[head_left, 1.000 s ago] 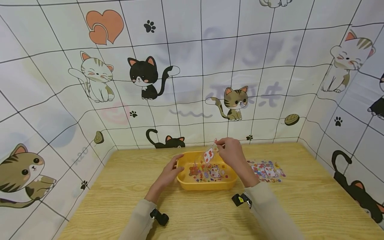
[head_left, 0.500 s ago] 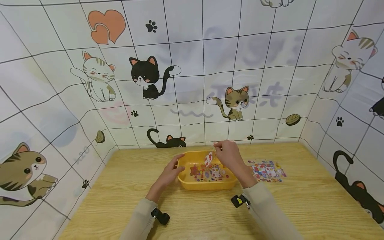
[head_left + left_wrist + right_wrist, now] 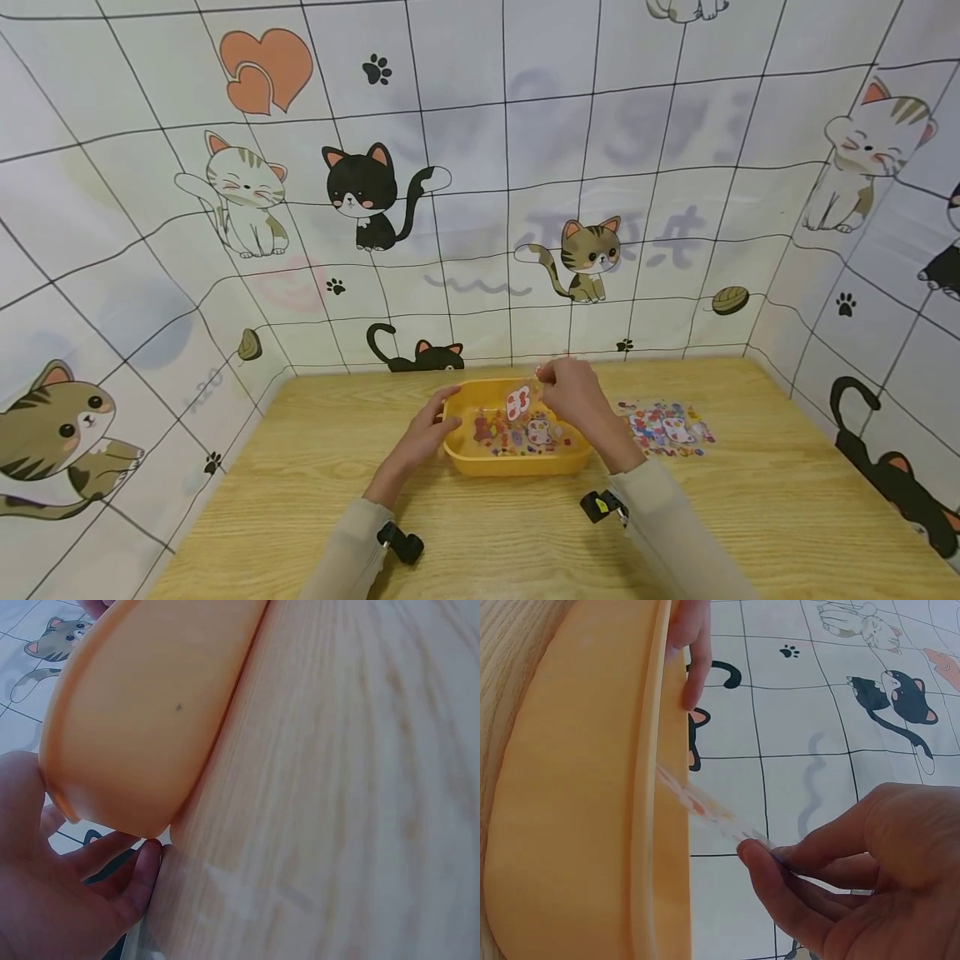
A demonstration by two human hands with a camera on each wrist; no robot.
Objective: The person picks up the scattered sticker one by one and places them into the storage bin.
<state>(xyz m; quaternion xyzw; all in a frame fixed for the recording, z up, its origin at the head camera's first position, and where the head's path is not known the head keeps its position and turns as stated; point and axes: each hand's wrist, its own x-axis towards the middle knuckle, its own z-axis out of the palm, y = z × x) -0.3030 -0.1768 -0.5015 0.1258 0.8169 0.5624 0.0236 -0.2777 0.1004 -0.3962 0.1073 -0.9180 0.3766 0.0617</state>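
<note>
A yellow plastic tray (image 3: 513,467) stands on the wooden table, with colourful stickers (image 3: 538,432) lying in it. My left hand (image 3: 422,433) holds the tray's left end, thumb at the rim and fingers round the outside, as the left wrist view also shows (image 3: 75,892). Above the tray my right hand (image 3: 581,398) pinches a clear sticker sheet (image 3: 517,403) between thumb and fingers. In the right wrist view the sheet (image 3: 705,810) slants down behind the tray's rim, seen nearly edge-on. A white figure with red marks is printed on it.
Right of the tray, another patch of colourful stickers (image 3: 667,428) lies flat on the wooden table (image 3: 480,533). A cloth with printed cats (image 3: 367,196) and grid lines hangs behind the table and along both sides.
My right hand has come down slightly with the sticker sheet, which has swung and now turns its printed face more to the front. The left hand stays on the tray.
</note>
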